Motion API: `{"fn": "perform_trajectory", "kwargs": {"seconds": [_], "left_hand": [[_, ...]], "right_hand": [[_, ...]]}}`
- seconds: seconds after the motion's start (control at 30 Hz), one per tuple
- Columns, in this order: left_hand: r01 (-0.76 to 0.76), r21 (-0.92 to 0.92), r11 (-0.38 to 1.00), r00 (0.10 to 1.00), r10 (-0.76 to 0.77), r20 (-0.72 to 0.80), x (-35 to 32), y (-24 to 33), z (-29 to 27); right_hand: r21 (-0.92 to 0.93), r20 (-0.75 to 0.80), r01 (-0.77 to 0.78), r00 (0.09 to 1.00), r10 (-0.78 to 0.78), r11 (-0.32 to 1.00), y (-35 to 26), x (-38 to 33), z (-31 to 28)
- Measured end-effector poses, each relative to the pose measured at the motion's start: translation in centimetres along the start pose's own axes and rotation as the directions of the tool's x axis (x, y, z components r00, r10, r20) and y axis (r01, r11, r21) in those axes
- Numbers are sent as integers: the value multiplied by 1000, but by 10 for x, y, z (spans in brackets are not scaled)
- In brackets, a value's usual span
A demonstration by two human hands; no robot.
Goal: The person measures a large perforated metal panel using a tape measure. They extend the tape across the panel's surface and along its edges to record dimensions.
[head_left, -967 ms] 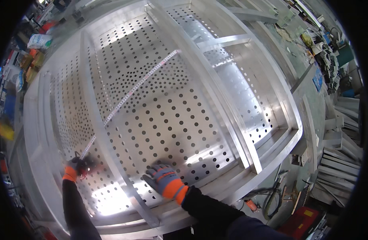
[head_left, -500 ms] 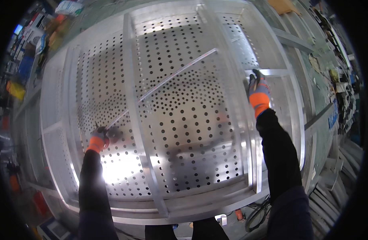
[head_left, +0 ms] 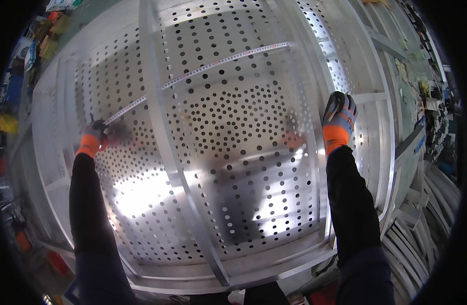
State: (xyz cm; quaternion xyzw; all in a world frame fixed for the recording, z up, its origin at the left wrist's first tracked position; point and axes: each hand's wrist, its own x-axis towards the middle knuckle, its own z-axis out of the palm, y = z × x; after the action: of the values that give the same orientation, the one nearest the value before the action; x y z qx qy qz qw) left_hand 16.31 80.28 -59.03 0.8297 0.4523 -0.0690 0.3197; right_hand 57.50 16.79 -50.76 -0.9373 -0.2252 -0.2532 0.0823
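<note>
A wide silver metal frame (head_left: 200,223) with a perforated sheet (head_left: 274,170) inside it spreads out before me. My left hand (head_left: 94,136), in a grey and orange glove, is closed at the left side of the sheet. From it the white blade of a tape measure (head_left: 218,63) stretches up to the right, with its far end near the right-hand rail. The blade is hidden where it passes the middle bar (head_left: 175,157). The tape's case is mostly covered by my fingers. My right hand (head_left: 339,121), gloved alike, is curled over the right-hand rail (head_left: 322,56).
Long metal strips (head_left: 414,249) lie at the lower right. Assorted goods line the right rim, and a yellow bag (head_left: 6,123) is at the far left. Bright glare (head_left: 142,195) covers part of the sheet. My legs show at the near edge.
My view has shifted over the frame, which appears larger. My left hand has moved up and left with the tape measure, whose blade lies less steeply. My right hand keeps to the right-hand rail.
</note>
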Motion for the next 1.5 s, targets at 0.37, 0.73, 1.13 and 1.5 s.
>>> {"fn": "perform_trajectory", "kwargs": {"seconds": [0.37,0.73,1.13,1.5], "left_hand": [[33,-253,967,992,-1,128,38,-22,4],[-390,45,920,911,379,162,87,31,27],[-146,142,979,985,131,111,47,141,50],[-255,263,930,966,259,22,71,74,50]], "right_hand": [[6,95,-55,994,54,998,-8,0,4],[7,94,-90,992,89,996,-10,3,1],[-112,65,38,997,-31,993,13,-9,11],[-140,122,57,992,-40,988,-3,1,6]]}}
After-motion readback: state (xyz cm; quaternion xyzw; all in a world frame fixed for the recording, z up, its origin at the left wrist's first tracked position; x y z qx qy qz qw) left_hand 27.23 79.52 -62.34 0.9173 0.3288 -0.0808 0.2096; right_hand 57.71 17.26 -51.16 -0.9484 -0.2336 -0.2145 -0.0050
